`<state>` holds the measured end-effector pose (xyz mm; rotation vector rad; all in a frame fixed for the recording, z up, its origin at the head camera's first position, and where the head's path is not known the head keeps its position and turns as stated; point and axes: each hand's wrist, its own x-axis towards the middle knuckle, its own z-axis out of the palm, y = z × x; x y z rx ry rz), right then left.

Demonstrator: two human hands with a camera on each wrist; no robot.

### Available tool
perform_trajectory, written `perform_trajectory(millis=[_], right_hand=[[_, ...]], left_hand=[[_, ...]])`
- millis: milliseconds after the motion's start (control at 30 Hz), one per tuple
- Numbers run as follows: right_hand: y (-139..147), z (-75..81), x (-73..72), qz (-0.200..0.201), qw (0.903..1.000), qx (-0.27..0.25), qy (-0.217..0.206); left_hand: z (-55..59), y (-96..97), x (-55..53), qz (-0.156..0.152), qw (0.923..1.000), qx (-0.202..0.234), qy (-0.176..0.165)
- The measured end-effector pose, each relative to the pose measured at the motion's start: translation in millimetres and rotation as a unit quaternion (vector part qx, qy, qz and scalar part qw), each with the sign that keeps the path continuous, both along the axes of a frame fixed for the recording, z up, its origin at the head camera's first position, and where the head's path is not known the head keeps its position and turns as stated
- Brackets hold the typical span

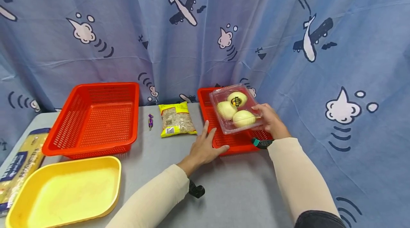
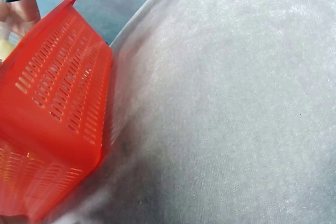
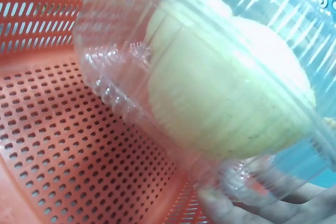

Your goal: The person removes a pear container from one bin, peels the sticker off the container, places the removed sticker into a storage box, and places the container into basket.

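Note:
My right hand [image 1: 272, 122] grips the right side of a clear plastic box [image 1: 229, 125] holding three pale, round, yellow-green fruits [image 1: 226, 110]; a dark label sits on top. The box is tilted over the right-hand red basket [image 1: 235, 148]. In the right wrist view, fingertips [image 3: 218, 205] press the box's edge, with the perforated basket floor below. My left hand [image 1: 203, 149] is at the basket's near left corner, fingers spread along the rim. The left wrist view shows the basket's slotted outer wall [image 2: 63, 77], while the left hand is almost wholly out of that picture.
Left of that basket lie a yellow-and-clear food packet [image 1: 177, 119] and a small purple wrapped candy [image 1: 151, 122]. Another red basket [image 1: 134, 114] stands farther left, behind a yellow tray [image 1: 116, 185]. A long pasta-like packet [image 1: 24, 164] lies at the left edge. A blue curtain [image 1: 205, 42] hangs behind.

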<state>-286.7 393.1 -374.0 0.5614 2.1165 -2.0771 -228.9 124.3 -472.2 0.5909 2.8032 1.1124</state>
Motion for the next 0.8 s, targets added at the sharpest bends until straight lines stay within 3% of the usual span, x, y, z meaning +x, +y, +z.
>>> perform_trajectory(millis=[500, 800], right_hand=[[2, 19.9, 24.4, 0.031, 0.9978, -0.058, 0.007], [-7, 30.0, 33.6, 0.022, 0.9966, -0.078, 0.014]], left_hand=[[1.8, 2.8, 2.4, -0.004, 0.9999, 0.006, -0.01], [7.5, 0.5, 1.6, -0.005, 0.9997, 0.011, -0.021]])
